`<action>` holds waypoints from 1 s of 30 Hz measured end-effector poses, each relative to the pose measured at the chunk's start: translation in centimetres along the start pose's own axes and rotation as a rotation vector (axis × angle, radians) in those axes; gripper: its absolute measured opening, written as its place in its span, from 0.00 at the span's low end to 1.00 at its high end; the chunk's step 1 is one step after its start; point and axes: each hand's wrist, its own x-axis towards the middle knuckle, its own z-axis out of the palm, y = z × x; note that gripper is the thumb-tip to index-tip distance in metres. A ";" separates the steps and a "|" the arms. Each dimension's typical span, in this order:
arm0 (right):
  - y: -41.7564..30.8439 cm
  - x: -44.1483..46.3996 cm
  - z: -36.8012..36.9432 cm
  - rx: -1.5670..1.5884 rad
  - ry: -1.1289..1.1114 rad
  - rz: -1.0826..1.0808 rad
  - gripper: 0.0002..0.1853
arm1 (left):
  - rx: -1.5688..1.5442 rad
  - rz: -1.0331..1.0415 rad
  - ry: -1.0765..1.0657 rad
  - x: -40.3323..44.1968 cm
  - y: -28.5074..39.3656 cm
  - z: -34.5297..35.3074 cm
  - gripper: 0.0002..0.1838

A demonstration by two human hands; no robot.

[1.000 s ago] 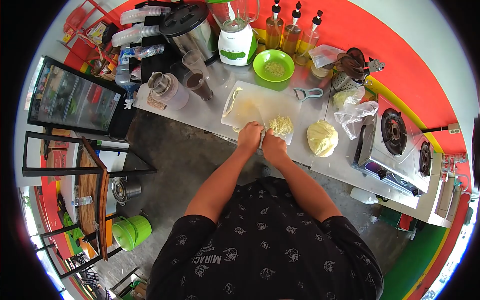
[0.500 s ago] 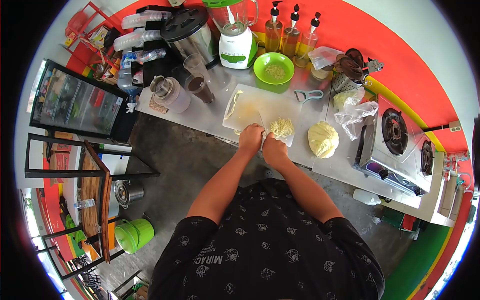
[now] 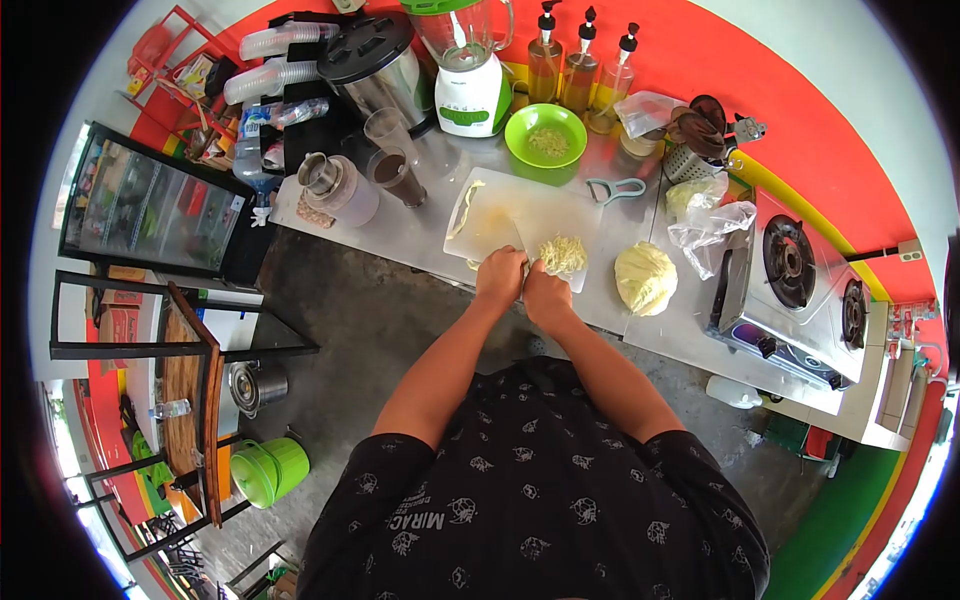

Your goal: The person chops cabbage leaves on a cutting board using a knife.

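Observation:
On the white cutting board (image 3: 560, 200), my right hand (image 3: 547, 297) is closed around a knife (image 3: 519, 238), its thin blade pointing away from me. My left hand (image 3: 500, 276) is closed right beside it, fingers curled over a piece of cabbage (image 3: 474, 265) that is mostly hidden under the hand. Shredded cabbage (image 3: 563, 254) lies in a heap just beyond my right hand. A pale cabbage strip (image 3: 465, 208) rests at the board's left end. To the right of the board sits a large cabbage head (image 3: 646, 279).
Behind the board stand a green bowl (image 3: 546, 115) with shreds in it, a blender (image 3: 470, 95) and several pump bottles (image 3: 579, 80). A peeler (image 3: 617, 190) lies by the board's far right corner. Cups (image 3: 397, 178) are at left, a gas stove (image 3: 790, 290) at right.
Both hands stay together at the board's near edge, with only a slight shift. The knife blade shows a little less clearly between them now.

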 end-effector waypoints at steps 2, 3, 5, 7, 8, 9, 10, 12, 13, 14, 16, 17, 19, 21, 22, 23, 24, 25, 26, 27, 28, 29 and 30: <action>0.0 0.1 0.0 -0.020 0.005 -0.012 0.17 | 0.003 0.009 -0.010 0.0 0.1 -0.1 0.07; -0.3 -0.4 -0.6 0.002 -0.008 -0.003 0.17 | -0.003 0.010 -0.003 0.1 0.0 -0.1 0.06; -0.6 -0.9 -1.0 0.024 -0.022 0.003 0.18 | -0.006 0.009 0.007 0.2 -0.2 0.0 0.06; -0.4 -1.1 -0.6 0.037 -0.019 0.007 0.18 | -0.014 -0.004 0.004 0.2 -0.1 0.0 0.06; -0.3 -0.8 -0.5 0.033 -0.023 0.006 0.18 | -0.017 -0.008 0.004 0.2 -0.1 0.1 0.06; -0.3 -0.5 -0.7 0.041 -0.024 -0.004 0.18 | -0.023 -0.010 0.013 0.1 -0.1 0.1 0.06; -0.4 -0.3 -0.8 0.049 -0.022 -0.016 0.18 | -0.028 -0.011 0.024 0.2 0.0 0.0 0.06; -0.4 -0.8 -1.3 0.009 -0.027 -0.030 0.18 | -0.036 -0.007 0.015 0.2 0.0 -0.1 0.05; -0.6 -1.0 -1.6 -0.031 -0.028 -0.049 0.18 | -0.042 -0.003 0.011 0.3 -0.1 -0.2 0.05; -0.6 -1.2 -1.5 -0.034 -0.026 -0.055 0.18 | -0.040 -0.005 0.017 0.5 -0.2 -0.4 0.05; -0.4 -1.7 -1.0 -0.085 -0.045 -0.057 0.18 | -0.038 -0.015 0.006 0.4 -0.2 -0.2 0.04; -0.4 -1.5 -0.8 -0.091 -0.045 -0.061 0.18 | -0.040 -0.020 0.011 0.4 -0.3 -0.2 0.04; -0.6 -1.0 -0.7 -0.056 -0.045 -0.008 0.18 | -0.047 -0.035 -0.005 0.4 -0.2 -0.4 0.04; -0.5 -0.5 -0.9 -0.060 -0.036 -0.027 0.18 | -0.043 -0.031 -0.016 0.5 -0.2 -0.5 0.04; -0.4 -0.4 -0.9 -0.059 -0.025 -0.042 0.19 | -0.037 -0.022 -0.030 0.5 -0.2 -0.5 0.03; -0.3 -0.6 -0.9 -0.061 -0.025 -0.045 0.19 | -0.037 -0.025 -0.028 0.5 -0.2 -0.5 0.03; -0.4 -1.2 -1.1 -0.069 -0.048 -0.037 0.18 | -0.034 -0.029 -0.029 0.5 -0.2 -0.5 0.03; -0.6 -1.4 -1.2 -0.076 -0.071 -0.029 0.18 | -0.031 -0.034 -0.029 0.4 -0.2 -0.6 0.03; -0.6 -1.3 -1.0 -0.078 -0.071 -0.033 0.18 | -0.030 -0.037 -0.026 0.4 -0.2 -0.6 0.03; -0.6 -1.1 -0.7 -0.060 -0.049 -0.026 0.18 | -0.026 -0.052 -0.032 0.5 -0.1 -0.6 0.03; -0.5 -0.9 -0.5 -0.042 -0.027 -0.019 0.18 | -0.023 -0.068 -0.039 0.5 0.0 -0.5 0.04; -0.3 -0.5 -0.3 -0.046 -0.030 -0.020 0.18 | -0.026 -0.071 -0.038 0.4 -0.1 -0.5 0.04; -0.3 -0.1 -0.5 -0.040 -0.025 -0.033 0.19 | -0.019 -0.057 -0.040 0.4 -0.2 -0.5 0.04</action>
